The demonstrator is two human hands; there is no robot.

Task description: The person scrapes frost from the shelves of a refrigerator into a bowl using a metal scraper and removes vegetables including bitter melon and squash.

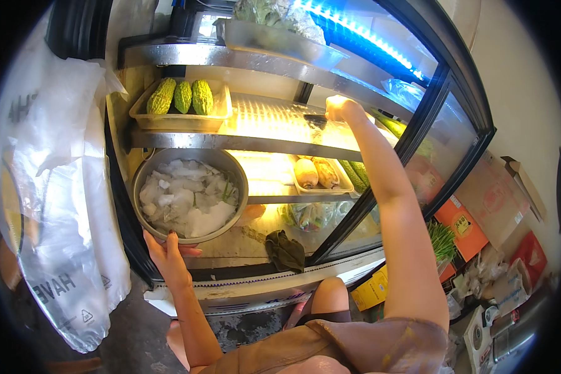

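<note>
My left hand grips the near rim of a round metal bowl filled with chunks of ice, held at the left side of an open display fridge. Up on the middle shelf, my right hand is closed around the handle of a dark flat scraper, whose blade lies against the shelf surface. To its left stands a plastic tray with several bitter melons. A lower tray holds root vegetables, with green cucumber-like vegetables beside it.
A dark cloth hangs over the fridge's front edge. The sliding glass door's black frame stands close by my right arm. Bagged vegetables lie on the fridge floor. Plastic sheeting hangs at left; cardboard boxes and greens are at right.
</note>
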